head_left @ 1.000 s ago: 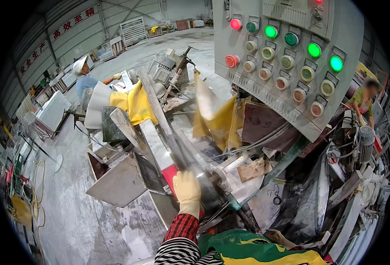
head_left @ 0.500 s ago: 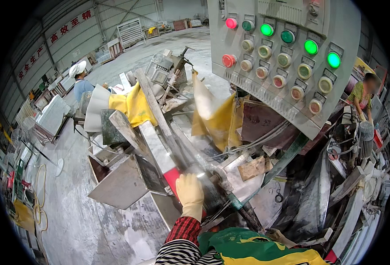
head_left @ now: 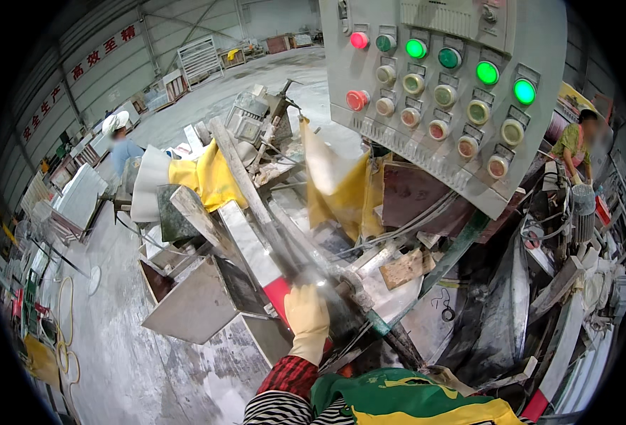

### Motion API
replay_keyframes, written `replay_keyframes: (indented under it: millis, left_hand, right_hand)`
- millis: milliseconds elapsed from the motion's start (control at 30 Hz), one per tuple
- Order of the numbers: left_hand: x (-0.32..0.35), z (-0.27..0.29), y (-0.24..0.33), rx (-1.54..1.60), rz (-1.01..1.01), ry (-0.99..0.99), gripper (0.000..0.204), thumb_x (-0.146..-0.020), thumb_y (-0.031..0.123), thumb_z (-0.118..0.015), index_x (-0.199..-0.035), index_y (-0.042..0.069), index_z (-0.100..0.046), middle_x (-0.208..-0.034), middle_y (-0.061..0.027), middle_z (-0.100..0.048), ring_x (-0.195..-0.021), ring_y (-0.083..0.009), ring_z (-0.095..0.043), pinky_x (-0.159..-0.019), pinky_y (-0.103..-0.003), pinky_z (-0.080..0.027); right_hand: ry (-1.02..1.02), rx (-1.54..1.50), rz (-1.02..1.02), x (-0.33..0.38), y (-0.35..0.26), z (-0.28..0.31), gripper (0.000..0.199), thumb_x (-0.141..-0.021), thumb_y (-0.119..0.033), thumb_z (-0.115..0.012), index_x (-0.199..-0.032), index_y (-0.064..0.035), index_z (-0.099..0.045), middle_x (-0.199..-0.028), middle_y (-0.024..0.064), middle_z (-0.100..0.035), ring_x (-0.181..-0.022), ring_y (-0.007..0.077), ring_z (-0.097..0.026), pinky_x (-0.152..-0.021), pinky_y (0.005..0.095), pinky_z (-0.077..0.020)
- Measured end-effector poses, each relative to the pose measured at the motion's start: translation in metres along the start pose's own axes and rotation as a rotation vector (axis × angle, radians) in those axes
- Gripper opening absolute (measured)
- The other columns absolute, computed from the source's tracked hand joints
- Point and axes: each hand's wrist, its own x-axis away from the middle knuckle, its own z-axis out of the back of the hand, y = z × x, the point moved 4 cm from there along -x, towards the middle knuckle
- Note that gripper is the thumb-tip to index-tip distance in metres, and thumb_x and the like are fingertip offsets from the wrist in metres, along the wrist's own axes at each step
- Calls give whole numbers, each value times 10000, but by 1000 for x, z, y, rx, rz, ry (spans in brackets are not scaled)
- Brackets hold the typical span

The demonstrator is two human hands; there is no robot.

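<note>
My left hand (head_left: 306,319), in a pale yellow glove, reaches forward over a red strip (head_left: 278,296) at the near end of a long white bar (head_left: 250,237). Its fingers lie together and curl forward, their tips turned away; whatever they hold is hidden beneath them. Just right of the fingers is a blurred dark round machine part (head_left: 342,306), with haze around it and a bright spot near the fingertips. A red checked cuff and a striped sleeve cover my left arm. A green and yellow apron (head_left: 376,393) fills the lower middle. My right hand does not show.
A grey control panel (head_left: 440,106) with lit red and green buttons hangs at upper right. Yellow sheets (head_left: 217,177), boards and a grey metal box (head_left: 192,301) crowd the machine. One co-worker (head_left: 120,142) stands far left, another (head_left: 575,145) far right by a motor (head_left: 583,202).
The view has shifted slightly, so the control panel sits a little further left. My left hand stays at the red strip beside the blurred round part. The right-hand co-worker's head is raised slightly.
</note>
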Motion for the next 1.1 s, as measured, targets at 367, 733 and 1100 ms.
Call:
replay_keyframes:
  millis: [367,733,1100]
  left_hand:
    - [-76,-12,-110,5,483,-263,815,-757,383,-816,-1393,20,-460,-1466,-248,-452,-1342,-429,-413,-1125,-474,-338]
    - [-31,-19,-86,-60,402,-153,490,-858,251,-686,-1275,28,-554,-1392,-284,-488,-1286,-507,-429,-1100,-542,-345]
    - [65,10,13,339,246,-266,698,-732,119,-737,-1397,97,-524,-1401,-218,-533,-1342,-406,-476,-1143,-455,-372]
  right_hand:
    - [37,-131,108,-3,48,26,553,-971,-175,-689,-1426,7,-434,-1332,132,-565,-1242,212,-565,-1029,316,-457]
    - [-21,453,342,-89,203,106,565,-1002,-251,-642,-1436,10,-391,-1422,190,-500,-1236,257,-565,-1043,361,-468]
    - [-4,148,286,-84,2,-35,500,-992,-203,-634,-1412,41,-516,-794,39,-628,-677,109,-571,-590,281,-466]
